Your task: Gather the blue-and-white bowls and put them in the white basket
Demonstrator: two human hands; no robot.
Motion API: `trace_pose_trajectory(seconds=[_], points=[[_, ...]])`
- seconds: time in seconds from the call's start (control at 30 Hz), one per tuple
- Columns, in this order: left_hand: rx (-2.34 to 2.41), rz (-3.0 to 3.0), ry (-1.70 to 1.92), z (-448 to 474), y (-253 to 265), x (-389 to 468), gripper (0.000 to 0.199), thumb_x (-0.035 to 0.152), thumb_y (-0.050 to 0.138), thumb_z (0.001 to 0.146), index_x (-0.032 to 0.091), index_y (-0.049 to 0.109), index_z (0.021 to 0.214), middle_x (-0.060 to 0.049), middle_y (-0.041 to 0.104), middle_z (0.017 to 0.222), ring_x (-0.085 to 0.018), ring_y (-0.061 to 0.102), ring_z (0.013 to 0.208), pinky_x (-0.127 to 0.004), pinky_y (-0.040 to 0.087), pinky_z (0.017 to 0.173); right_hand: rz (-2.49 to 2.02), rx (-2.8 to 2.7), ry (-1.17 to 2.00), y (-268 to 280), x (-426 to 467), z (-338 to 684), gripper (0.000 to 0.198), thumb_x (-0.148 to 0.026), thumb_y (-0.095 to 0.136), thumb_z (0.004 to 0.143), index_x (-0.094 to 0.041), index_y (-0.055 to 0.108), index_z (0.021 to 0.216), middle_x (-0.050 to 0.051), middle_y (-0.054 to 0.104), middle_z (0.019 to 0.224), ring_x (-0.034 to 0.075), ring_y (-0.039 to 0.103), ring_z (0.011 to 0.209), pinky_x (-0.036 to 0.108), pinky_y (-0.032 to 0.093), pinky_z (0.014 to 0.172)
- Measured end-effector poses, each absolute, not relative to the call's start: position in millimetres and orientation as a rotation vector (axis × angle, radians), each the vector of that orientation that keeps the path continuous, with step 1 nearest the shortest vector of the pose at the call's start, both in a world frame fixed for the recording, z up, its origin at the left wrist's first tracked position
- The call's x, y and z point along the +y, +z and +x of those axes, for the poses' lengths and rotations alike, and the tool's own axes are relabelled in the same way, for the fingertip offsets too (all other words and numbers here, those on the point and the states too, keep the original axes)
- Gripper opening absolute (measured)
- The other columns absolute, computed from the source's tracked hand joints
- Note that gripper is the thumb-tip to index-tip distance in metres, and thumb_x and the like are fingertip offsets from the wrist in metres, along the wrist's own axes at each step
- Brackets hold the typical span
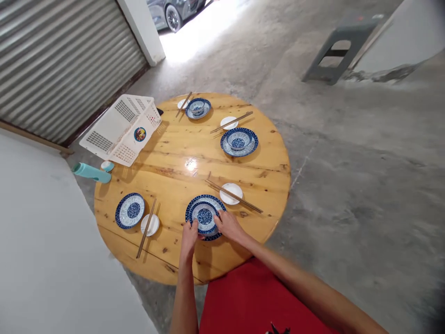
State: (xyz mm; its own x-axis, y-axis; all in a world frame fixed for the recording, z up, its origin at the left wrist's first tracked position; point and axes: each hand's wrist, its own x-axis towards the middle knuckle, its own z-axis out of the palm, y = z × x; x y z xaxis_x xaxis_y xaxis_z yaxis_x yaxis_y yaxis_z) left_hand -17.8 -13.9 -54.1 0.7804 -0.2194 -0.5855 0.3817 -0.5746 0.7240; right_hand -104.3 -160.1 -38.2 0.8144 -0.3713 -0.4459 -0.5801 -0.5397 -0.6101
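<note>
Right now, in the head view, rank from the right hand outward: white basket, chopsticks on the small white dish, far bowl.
From the right hand:
1. chopsticks on the small white dish, just beyond it, right side.
2. white basket, tipped at the left edge.
3. far bowl, at the table's far edge.

A car (174, 11) at twelve o'clock is cut off by the top edge. The near rim of the bowl (205, 216) is hidden under the left hand (190, 236) and right hand (229, 226). The sticker (140, 134) on the basket (120, 127) at ten o'clock is too small to read. A dark object (160, 112) behind the basket is mostly hidden.
</note>
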Motion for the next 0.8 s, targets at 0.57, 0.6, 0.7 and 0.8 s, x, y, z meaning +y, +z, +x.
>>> trace_pose_trajectory(seconds=[0.57,0.6,0.7,0.8], points=[[-0.022,1.978,-0.795,-20,-39,-2,0.029,0.043,0.048,0.093,0.017,0.061,0.092,-0.010,0.069,0.091,-0.019,0.067,0.077,-0.025,0.058,0.052,-2.177,0.688,0.315,-11,-162,-97,0.027,-0.018,0.042,0.101,-0.012,0.067,0.096,0.009,0.072,0.074,0.023,0.069,0.079,0.028,0.041,0.072],[-0.033,1.972,-0.772,-21,-34,-5,0.032,0.046,0.048,0.093,0.017,0.062,0.093,-0.010,0.070,0.093,-0.020,0.067,0.079,-0.026,0.058,0.052,-2.188,0.672,0.301,-7,-166,-97,0.026,-0.019,0.042,0.101,-0.013,0.067,0.095,0.009,0.071,0.075,0.023,0.068,0.077,0.028,0.040,0.070],[-0.052,1.965,-0.705,-27,-21,-22,0.036,0.049,0.049,0.092,0.017,0.062,0.100,-0.010,0.069,0.097,-0.021,0.066,0.082,-0.026,0.058,0.051,-2.192,0.628,0.246,3,-186,-99,0.024,-0.018,0.042,0.099,-0.016,0.065,0.090,0.007,0.070,0.073,0.021,0.065,0.071,0.027,0.038,0.067],[-0.088,2.004,-0.647,-36,-8,-52,0.034,0.047,0.047,0.094,0.018,0.062,0.103,-0.008,0.068,0.094,-0.019,0.065,0.078,-0.025,0.056,0.051,-2.184,0.560,0.178,9,-222,-105,0.025,-0.018,0.041,0.097,-0.018,0.063,0.086,0.006,0.068,0.069,0.020,0.062,0.068,0.027,0.038,0.067]])
